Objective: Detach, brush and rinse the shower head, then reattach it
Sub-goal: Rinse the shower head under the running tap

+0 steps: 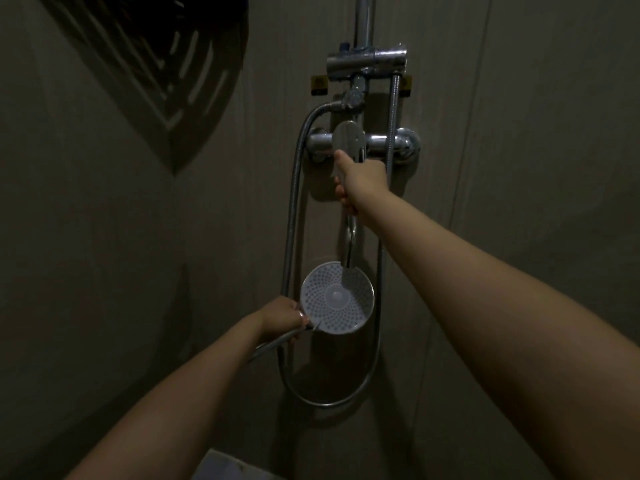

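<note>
Dim shower stall. Left hand (282,315), at 6 o'clock of the mixer (363,143), fingers curled round the handle of the shower head (337,297), whose nozzle face turns toward the camera under a stream of water (349,251). Right hand (358,180) grips the mixer's lever (348,138). A hose (294,202) loops below, at 7 o'clock.

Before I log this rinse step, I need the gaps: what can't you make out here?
- Head view: the right hand covers the mixer lever, so its setting is hidden.
- The left hand hides the shower head handle; the grip is unclear.
- Dim light: water flow from the spout cannot be told.
- The riser pipe is cut off by the top edge.
</note>
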